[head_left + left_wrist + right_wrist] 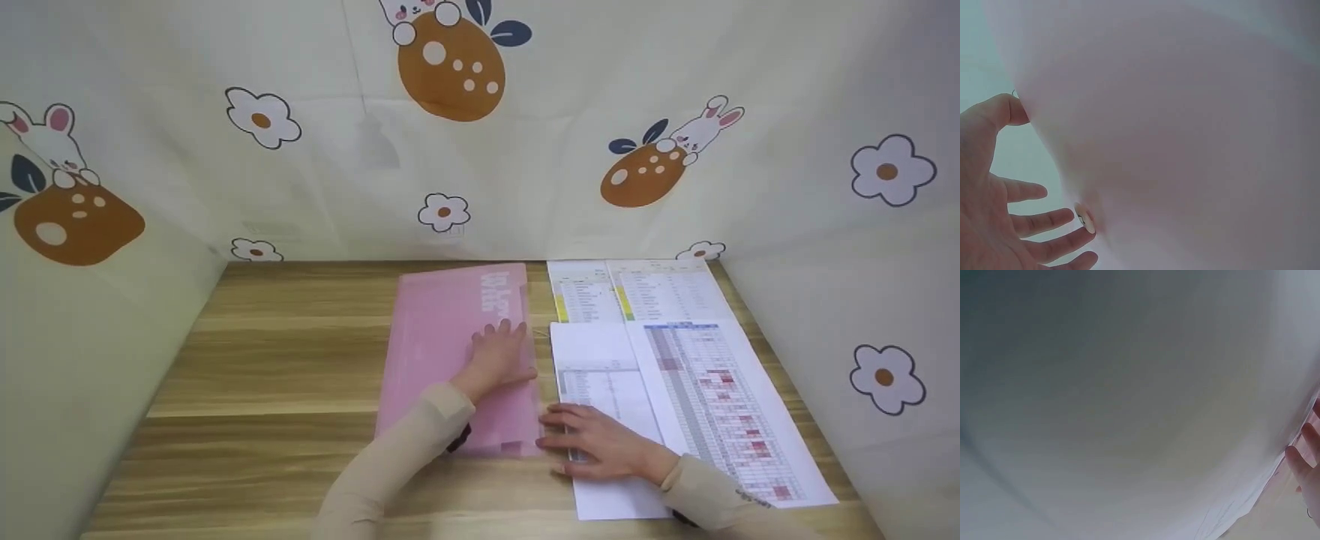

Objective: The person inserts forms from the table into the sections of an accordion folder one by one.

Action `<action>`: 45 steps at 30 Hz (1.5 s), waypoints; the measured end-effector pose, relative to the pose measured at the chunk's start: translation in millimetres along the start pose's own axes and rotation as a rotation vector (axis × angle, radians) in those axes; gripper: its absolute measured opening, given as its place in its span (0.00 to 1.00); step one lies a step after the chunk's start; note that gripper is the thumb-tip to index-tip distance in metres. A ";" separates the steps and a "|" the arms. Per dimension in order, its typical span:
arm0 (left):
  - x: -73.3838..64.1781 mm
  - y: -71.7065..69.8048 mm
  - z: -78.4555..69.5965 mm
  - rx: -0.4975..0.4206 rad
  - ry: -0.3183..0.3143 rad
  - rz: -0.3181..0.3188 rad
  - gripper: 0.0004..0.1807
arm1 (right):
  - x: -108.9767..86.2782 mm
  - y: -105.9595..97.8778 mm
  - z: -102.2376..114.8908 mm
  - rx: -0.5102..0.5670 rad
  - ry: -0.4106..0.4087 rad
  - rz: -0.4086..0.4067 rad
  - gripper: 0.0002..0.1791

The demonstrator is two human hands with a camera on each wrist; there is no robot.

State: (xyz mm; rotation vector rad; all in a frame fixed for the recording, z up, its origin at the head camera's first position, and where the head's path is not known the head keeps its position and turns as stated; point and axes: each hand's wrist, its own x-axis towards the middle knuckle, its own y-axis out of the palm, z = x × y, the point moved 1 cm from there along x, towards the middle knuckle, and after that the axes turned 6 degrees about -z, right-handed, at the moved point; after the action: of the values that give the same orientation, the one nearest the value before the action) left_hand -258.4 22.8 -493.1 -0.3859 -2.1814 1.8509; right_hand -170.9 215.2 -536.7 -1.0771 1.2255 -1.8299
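A translucent pink file folder [435, 330] with white lettering lies on the wooden table, its long side running away from me. My left hand [496, 356] rests on its right half, fingers spread and pointing to the far end. In the left wrist view, those fingers are beside a small round pale button [1085, 218] by the folder's edge. My right hand [604, 444], fingers extended to the left, is over a printed sheet [604, 349], its fingertips at the folder's near right edge. The right wrist view shows only part of that hand [1310, 467], at the right border.
Beside the first sheet, a larger printed table [712, 412] with red cells lies to the right. Two more sheets [664, 292] with yellow marks lie behind them. A patterned curtain [540, 187] encloses the wooden tabletop [277, 360] at the back and sides.
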 end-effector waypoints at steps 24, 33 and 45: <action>5.6 0.9 6.1 -0.140 -0.059 -0.047 0.38 | -1.0 -0.2 0.9 0.011 0.000 0.001 0.24; 10.5 1.2 9.2 -0.187 -0.068 -0.057 0.39 | 0.0 0.7 0.3 -0.013 -0.038 -0.018 0.24; 13.0 -2.5 16.1 -0.261 -0.058 -0.140 0.36 | -0.2 2.3 0.6 -0.009 -0.045 -0.032 0.24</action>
State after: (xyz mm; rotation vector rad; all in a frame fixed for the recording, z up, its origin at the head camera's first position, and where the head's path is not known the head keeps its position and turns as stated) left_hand -276.4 12.2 -492.9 -0.2228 -2.4294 1.5283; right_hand -170.1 214.5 -538.8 -1.1423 1.1976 -1.8161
